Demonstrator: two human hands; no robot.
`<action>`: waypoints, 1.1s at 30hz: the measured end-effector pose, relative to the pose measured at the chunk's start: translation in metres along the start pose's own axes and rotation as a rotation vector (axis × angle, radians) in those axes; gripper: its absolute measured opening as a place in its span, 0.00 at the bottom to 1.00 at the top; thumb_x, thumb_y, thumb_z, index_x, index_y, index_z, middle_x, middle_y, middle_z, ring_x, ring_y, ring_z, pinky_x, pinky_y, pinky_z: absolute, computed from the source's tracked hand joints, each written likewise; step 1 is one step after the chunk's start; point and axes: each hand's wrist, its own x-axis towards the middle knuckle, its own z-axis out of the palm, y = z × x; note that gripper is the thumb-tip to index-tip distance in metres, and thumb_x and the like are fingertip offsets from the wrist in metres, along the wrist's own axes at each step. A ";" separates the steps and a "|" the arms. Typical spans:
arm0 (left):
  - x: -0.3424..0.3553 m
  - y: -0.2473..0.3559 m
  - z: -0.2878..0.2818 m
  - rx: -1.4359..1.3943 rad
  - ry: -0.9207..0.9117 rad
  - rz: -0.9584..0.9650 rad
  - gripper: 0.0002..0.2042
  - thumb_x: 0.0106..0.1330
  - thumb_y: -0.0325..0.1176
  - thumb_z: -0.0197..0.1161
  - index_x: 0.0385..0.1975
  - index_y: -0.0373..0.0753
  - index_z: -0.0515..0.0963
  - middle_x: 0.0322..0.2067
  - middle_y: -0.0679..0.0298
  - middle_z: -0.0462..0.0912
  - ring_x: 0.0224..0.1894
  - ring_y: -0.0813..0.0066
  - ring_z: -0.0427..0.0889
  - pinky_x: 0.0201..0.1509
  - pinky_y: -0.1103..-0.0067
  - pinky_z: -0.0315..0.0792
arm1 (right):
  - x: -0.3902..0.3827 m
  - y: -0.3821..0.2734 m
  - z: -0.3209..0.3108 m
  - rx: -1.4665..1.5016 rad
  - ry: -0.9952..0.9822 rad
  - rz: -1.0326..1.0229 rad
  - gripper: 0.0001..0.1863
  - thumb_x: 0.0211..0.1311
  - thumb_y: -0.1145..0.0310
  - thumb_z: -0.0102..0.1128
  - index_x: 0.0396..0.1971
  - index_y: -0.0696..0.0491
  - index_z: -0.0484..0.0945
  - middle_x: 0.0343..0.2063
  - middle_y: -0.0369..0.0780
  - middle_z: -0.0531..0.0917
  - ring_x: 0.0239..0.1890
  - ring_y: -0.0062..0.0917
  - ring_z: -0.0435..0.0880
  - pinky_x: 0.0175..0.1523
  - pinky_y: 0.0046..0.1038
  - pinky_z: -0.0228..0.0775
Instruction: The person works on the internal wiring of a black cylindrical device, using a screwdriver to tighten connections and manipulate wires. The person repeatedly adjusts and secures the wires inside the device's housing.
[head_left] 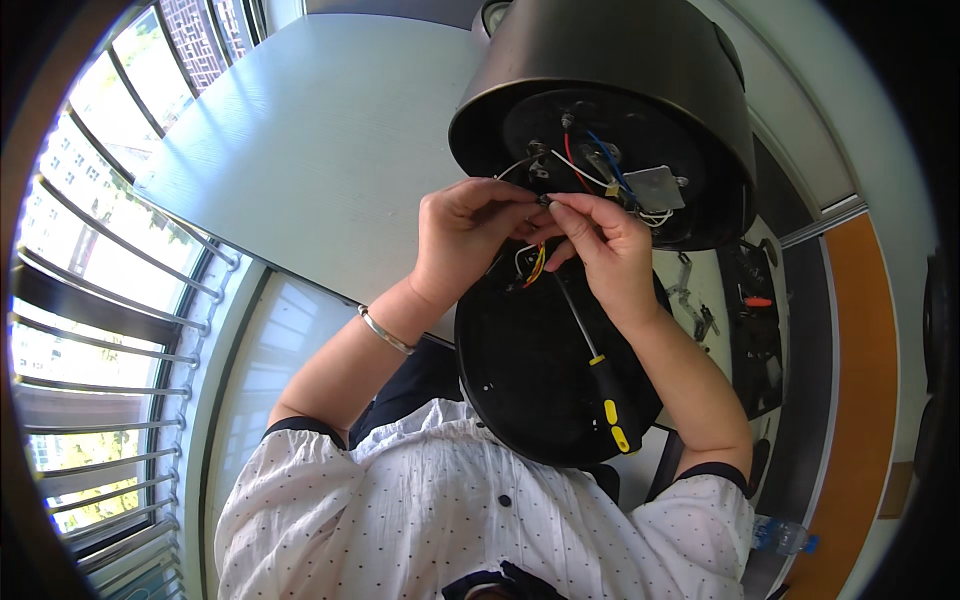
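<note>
"Just above the frame's middle, what is going on?"

"The left hand (470,225) and right hand (612,250) pinch a tiny dark piece (544,200), close to the big metal shell (610,55)."

"And the screwdriver (606,390)?"

"On the round black cover (525,365), below the middle."

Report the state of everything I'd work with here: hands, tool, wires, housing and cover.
Left hand: fingertips pinched at a small dark part
Right hand: fingertips pinched at the same part
Screwdriver: lying on the cover, ungripped
Round black cover: off the housing
Dark metal housing: open end facing the person
Red wire: exposed inside the housing
Blue wire: exposed there too
</note>
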 end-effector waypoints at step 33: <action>0.000 0.001 -0.001 0.272 -0.015 0.186 0.04 0.51 0.20 0.65 0.27 0.33 0.81 0.27 0.61 0.81 0.28 0.76 0.82 0.32 0.83 0.77 | -0.007 -0.004 -0.003 0.134 -0.040 0.102 0.11 0.63 0.72 0.53 0.42 0.62 0.75 0.34 0.45 0.82 0.36 0.31 0.84 0.28 0.21 0.78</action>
